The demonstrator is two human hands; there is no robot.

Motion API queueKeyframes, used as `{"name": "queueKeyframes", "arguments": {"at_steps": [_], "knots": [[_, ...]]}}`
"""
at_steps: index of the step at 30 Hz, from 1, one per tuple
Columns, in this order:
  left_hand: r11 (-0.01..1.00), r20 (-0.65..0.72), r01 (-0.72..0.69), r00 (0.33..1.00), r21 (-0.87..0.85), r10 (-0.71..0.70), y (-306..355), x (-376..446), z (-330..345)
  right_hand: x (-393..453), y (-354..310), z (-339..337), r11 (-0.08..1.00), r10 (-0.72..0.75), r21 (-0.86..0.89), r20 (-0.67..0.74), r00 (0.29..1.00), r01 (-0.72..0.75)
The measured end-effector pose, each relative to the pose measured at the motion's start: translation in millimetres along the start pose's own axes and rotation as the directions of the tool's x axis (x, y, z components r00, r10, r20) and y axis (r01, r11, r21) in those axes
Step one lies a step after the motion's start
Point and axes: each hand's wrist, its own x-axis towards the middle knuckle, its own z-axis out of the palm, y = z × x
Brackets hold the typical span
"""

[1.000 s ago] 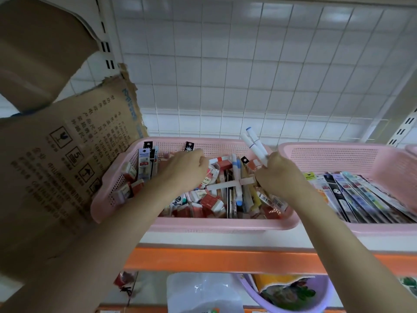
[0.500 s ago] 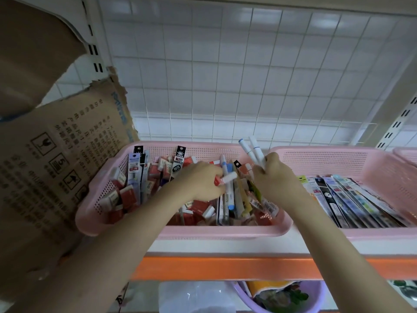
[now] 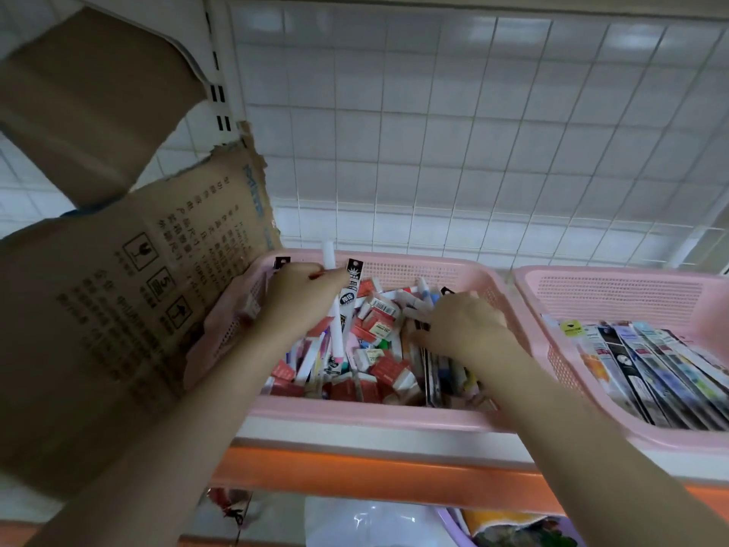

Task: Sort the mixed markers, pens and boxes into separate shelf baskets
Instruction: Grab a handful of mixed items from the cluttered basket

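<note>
Both hands in pink basket (image 3: 394,412), left hand (image 3: 303,294) gripping marker (image 3: 336,329)

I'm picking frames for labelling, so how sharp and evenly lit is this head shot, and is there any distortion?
Head view: soft overall, with the packaged pens in the right pink plastic basket smeared at the frame edge; the wide angle bends the white wall tiles and the orange shelf edge; lighting is dim and flat with no strong glare; the left hand and right hand stay readable over the left pink basket.
</note>
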Motion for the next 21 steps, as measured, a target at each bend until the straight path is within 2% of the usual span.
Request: {"name": "queueKeyframes", "arguments": {"at_steps": [4,8,11,14,17,21], "knots": [[0.999,0.162,-0.020,0.987,0.041,0.014,-3,-12,18,0,-3,-4,1.000,0.021,0.007,0.065,0.998,-0.022],[0.995,0.197,-0.061,0.979,0.083,0.043,-2,-17,31,-2,2,-4,0.997,0.018,0.074,0.054,0.998,-0.022],[0.993,0.176,-0.064,0.983,0.094,0.047,-2,-18,33,0,-3,-2,0.999,0.003,0.035,0.051,0.999,-0.005],[0.994,0.135,-0.076,0.989,0.074,0.066,-5,-19,28,8,-2,-2,0.999,-0.018,0.042,0.153,0.988,0.011],[0.993,0.068,-0.098,0.993,0.063,0.093,-6,-20,20,15,5,-3,0.979,-0.044,0.206,0.233,0.972,-0.005],[0.996,-0.004,-0.093,0.996,-0.008,0.093,0,-22,14,18,11,-13,0.932,-0.150,0.353,0.177,0.973,0.080]]}}
